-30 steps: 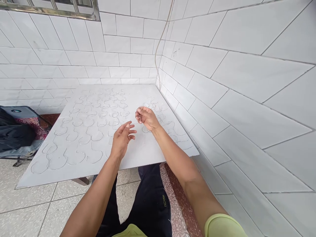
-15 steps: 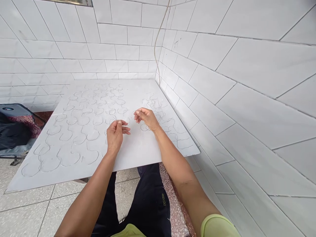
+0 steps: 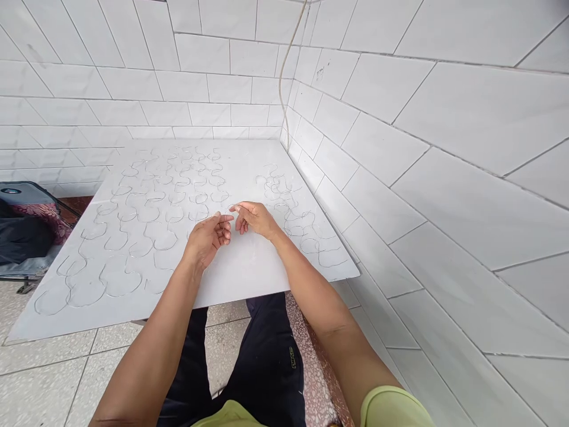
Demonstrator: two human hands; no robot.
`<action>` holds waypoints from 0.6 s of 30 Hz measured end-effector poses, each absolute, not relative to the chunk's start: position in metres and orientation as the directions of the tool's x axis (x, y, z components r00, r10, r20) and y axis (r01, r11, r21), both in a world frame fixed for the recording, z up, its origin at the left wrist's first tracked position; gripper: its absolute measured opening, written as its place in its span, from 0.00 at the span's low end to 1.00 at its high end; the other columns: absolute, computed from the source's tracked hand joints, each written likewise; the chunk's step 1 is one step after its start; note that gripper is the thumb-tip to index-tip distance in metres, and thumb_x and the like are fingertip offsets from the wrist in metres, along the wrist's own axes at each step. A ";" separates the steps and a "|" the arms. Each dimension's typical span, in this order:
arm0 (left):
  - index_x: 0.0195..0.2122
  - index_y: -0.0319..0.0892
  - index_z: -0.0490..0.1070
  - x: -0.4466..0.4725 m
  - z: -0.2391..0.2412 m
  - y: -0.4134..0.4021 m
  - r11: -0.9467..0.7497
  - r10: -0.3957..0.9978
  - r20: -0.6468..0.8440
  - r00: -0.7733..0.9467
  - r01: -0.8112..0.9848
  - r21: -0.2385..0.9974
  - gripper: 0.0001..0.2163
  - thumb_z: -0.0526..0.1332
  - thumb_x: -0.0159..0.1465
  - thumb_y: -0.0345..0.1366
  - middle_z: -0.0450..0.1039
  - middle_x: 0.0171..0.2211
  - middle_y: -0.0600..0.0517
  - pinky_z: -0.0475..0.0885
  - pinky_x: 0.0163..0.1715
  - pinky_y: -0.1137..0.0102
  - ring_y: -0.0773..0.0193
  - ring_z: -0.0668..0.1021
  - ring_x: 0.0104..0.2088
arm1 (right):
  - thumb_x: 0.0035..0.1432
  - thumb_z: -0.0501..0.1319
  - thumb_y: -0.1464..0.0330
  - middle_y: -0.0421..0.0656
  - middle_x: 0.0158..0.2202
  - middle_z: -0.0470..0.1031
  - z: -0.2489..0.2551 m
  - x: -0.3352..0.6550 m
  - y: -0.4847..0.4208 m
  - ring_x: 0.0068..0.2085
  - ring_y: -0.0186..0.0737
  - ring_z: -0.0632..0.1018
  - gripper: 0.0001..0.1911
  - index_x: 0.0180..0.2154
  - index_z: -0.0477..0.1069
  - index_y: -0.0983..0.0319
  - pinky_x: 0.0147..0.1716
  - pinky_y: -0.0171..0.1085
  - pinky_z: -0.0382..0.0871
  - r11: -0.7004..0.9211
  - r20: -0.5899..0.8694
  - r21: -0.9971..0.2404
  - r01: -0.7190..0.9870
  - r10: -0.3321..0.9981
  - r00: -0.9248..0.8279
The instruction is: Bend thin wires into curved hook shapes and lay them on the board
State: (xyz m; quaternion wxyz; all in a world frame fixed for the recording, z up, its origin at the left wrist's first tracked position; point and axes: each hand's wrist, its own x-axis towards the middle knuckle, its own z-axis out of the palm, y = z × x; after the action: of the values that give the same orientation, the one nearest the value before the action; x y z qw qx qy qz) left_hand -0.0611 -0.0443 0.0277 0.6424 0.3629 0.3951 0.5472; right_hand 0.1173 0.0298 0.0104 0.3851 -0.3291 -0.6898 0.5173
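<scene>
White tabletop (image 3: 249,276) with wires (image 3: 165,249), beside tiled walls (image 3: 448,201)

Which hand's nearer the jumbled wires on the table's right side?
Right. The right hand is just left of the jumbled wires; the left hand is farther left.

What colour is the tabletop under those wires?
Pale grey, nearly white; the tabletop shows best in the head view, the only one here.
</scene>
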 end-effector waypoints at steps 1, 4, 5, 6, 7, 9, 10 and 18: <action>0.40 0.34 0.79 -0.062 0.028 -0.044 0.150 0.986 -0.103 0.128 -0.440 0.886 0.12 0.66 0.67 0.41 0.71 0.28 0.52 0.67 0.21 0.74 0.70 0.73 0.23 | 0.71 0.57 0.50 0.39 0.25 0.80 0.009 0.116 0.030 0.23 0.34 0.79 0.23 0.49 0.76 0.62 0.25 0.32 0.70 0.253 0.195 -0.966 0.055 0.850 -0.490; 0.38 0.35 0.79 -0.065 0.026 -0.044 0.142 0.984 -0.066 0.165 -0.506 0.851 0.08 0.70 0.63 0.36 0.65 0.26 0.55 0.61 0.19 0.77 0.74 0.68 0.22 | 0.71 0.56 0.50 0.38 0.24 0.79 0.007 0.113 0.028 0.22 0.34 0.78 0.23 0.52 0.75 0.60 0.24 0.32 0.70 0.248 0.194 -0.968 0.043 0.843 -0.502; 0.38 0.35 0.79 -0.065 0.025 -0.043 0.125 0.986 -0.049 0.156 -0.526 0.841 0.08 0.70 0.63 0.35 0.65 0.26 0.55 0.60 0.18 0.77 0.74 0.67 0.22 | 0.71 0.56 0.50 0.38 0.24 0.79 0.007 0.111 0.027 0.22 0.34 0.78 0.23 0.51 0.75 0.61 0.24 0.32 0.70 0.233 0.185 -0.972 0.032 0.842 -0.506; 0.38 0.35 0.79 -0.066 0.025 -0.042 0.108 0.989 -0.035 0.142 -0.544 0.832 0.07 0.70 0.63 0.34 0.64 0.26 0.55 0.60 0.18 0.78 0.75 0.66 0.22 | 0.71 0.56 0.50 0.39 0.24 0.80 0.006 0.108 0.025 0.22 0.35 0.78 0.23 0.50 0.76 0.61 0.24 0.32 0.70 0.208 0.171 -0.978 0.018 0.845 -0.507; 0.37 0.35 0.79 -0.066 0.025 -0.042 0.089 0.992 -0.022 0.125 -0.560 0.824 0.07 0.70 0.63 0.34 0.64 0.26 0.55 0.59 0.18 0.79 0.75 0.65 0.22 | 0.71 0.57 0.50 0.39 0.24 0.80 0.006 0.105 0.023 0.22 0.35 0.78 0.23 0.50 0.76 0.62 0.23 0.33 0.70 0.175 0.153 -0.984 -0.003 0.850 -0.505; 0.37 0.35 0.79 -0.067 0.025 -0.039 0.058 0.996 -0.006 0.090 -0.584 0.810 0.06 0.69 0.64 0.34 0.64 0.26 0.55 0.58 0.17 0.80 0.76 0.65 0.21 | 0.70 0.58 0.50 0.40 0.24 0.80 0.005 0.098 0.018 0.22 0.36 0.78 0.22 0.48 0.75 0.62 0.23 0.33 0.70 0.093 0.110 -0.994 -0.059 0.860 -0.498; 0.37 0.35 0.79 -0.067 0.025 -0.038 0.047 0.997 -0.002 0.076 -0.593 0.804 0.06 0.69 0.64 0.33 0.64 0.26 0.55 0.58 0.16 0.81 0.76 0.64 0.21 | 0.70 0.59 0.50 0.40 0.24 0.79 0.004 0.094 0.016 0.21 0.36 0.78 0.22 0.47 0.75 0.62 0.22 0.34 0.70 0.050 0.087 -0.995 -0.087 0.863 -0.497; 0.40 0.34 0.79 -0.075 0.022 -0.035 0.094 0.995 -0.056 0.083 -0.580 0.809 0.08 0.71 0.62 0.33 0.61 0.24 0.58 0.56 0.14 0.81 0.77 0.62 0.19 | 0.71 0.58 0.55 0.42 0.31 0.82 -0.001 0.090 0.014 0.29 0.36 0.81 0.16 0.47 0.75 0.59 0.28 0.33 0.71 0.173 0.099 -0.974 0.144 0.905 -0.415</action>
State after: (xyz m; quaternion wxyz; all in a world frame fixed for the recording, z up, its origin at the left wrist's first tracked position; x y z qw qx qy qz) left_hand -0.0752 -0.0355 0.0223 0.6637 0.3178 0.3264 0.5932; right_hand 0.0904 0.0142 -0.0008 0.3730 -0.3919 -0.6687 0.5100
